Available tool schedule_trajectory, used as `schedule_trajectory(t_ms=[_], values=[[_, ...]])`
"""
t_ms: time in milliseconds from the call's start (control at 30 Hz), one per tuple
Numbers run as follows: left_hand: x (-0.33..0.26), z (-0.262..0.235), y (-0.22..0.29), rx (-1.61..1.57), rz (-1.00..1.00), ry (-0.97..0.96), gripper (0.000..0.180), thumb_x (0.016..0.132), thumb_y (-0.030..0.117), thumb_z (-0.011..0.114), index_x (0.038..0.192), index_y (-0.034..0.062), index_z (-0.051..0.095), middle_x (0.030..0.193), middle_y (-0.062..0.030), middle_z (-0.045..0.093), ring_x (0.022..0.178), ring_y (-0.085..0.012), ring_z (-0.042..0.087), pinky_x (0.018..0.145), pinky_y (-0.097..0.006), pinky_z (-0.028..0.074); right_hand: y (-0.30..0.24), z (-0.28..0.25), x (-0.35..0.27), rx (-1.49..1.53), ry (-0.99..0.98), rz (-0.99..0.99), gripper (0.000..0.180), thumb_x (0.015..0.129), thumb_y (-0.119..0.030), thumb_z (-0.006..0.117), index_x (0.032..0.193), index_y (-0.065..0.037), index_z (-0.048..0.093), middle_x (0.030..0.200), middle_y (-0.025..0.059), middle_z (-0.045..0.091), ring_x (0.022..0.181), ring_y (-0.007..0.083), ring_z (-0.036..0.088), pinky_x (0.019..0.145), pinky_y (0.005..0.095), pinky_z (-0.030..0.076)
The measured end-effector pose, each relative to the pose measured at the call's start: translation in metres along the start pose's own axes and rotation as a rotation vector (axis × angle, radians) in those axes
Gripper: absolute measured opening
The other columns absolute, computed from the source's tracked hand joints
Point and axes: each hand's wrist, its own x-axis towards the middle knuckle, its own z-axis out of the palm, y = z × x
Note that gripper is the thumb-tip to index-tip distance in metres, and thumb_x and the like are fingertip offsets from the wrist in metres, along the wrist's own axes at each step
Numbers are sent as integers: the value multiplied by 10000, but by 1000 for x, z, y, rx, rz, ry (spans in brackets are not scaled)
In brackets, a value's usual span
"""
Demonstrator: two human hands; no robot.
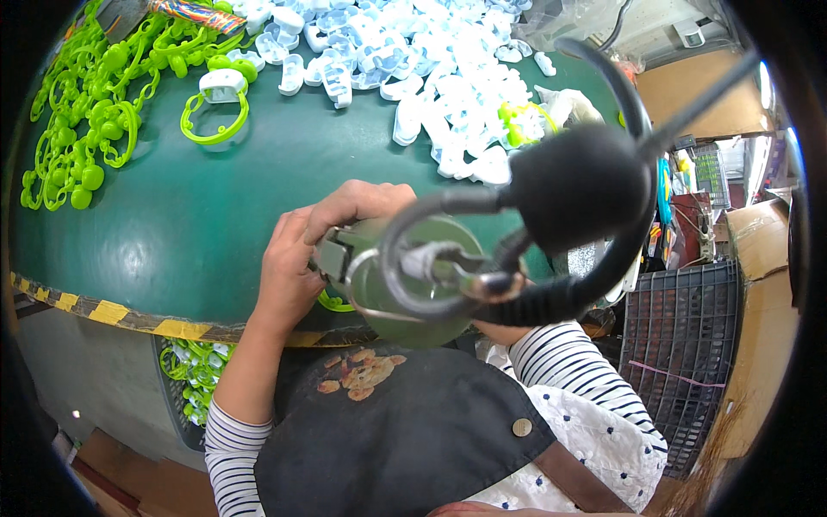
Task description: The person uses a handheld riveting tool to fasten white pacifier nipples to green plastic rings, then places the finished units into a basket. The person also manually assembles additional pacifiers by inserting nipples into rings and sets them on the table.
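Observation:
Near the table's front edge, my left hand (297, 250) is closed, its fingers curled and their tips hidden behind a hanging power tool. The tool has a dull green round body (413, 323), a grey metal hook and a black cable, and it blocks much of the view. A bright green plastic ring (336, 303) pokes out below my left palm; the rest of it is covered. Of my right hand (495, 332) only a sliver shows beside the tool's lower right, its fingers hidden. Ahead on the left lies a green ring with a white cap (222, 84).
Bright green ring parts (112, 129) are heaped at the far left, white plastic pieces (405, 52) at the back. Yellow-black tape (181, 327) edges the green table (146, 215). Below left stands a crate of green and white pieces (200, 379); dark plastic crates (680, 345) and cardboard boxes (762, 241) stand right.

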Motion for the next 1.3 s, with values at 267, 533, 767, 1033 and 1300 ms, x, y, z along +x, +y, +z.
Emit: schedule_trajectory(t_ms=[267, 533, 767, 1033, 1300], values=[[8, -13, 10, -64, -44, -17, 423, 682, 30, 791, 1065, 53, 614, 1208, -139, 627, 1115, -274, 590, 960, -377, 471, -27, -4, -7, 280, 567, -127, 1082, 734, -928, 353, 1196, 44, 473, 733, 123, 602, 661, 222, 614, 634, 371, 527], [-14, -53, 6, -440, -221, 84, 404, 690, 61, 782, 1055, 24, 614, 1221, -164, 607, 1150, -279, 578, 995, -378, 447, -11, 6, -42, 366, 583, 108, 1049, 725, -907, 447, 1173, 41, 490, 698, 129, 610, 621, 215, 620, 607, 321, 518], [-28, -15, 16, 22, 40, -81, 470, 621, 106, 861, 1017, 50, 613, 1192, -166, 637, 1053, -345, 609, 908, -419, 488, -11, -28, -35, 61, 742, -81, 1074, 711, -921, 438, 1186, 41, 467, 719, 113, 608, 649, 209, 615, 623, 319, 512], [-13, 0, 33, 15, 20, -41, 399, 686, 98, 817, 1012, 39, 595, 1124, -155, 645, 1001, -341, 609, 880, -422, 486, -13, -29, -75, 163, 648, 48, 1050, 726, -891, 483, 1164, 63, 472, 725, 133, 609, 661, 224, 627, 648, 353, 535], [-3, 5, 46, 143, 54, -44, 303, 714, 77, 790, 967, 49, 626, 1011, -112, 652, 956, -312, 602, 868, -426, 481, -16, -31, -70, 244, 683, -28, 1059, 715, -895, 491, 1181, 56, 471, 739, 144, 616, 660, 233, 618, 660, 373, 532]])
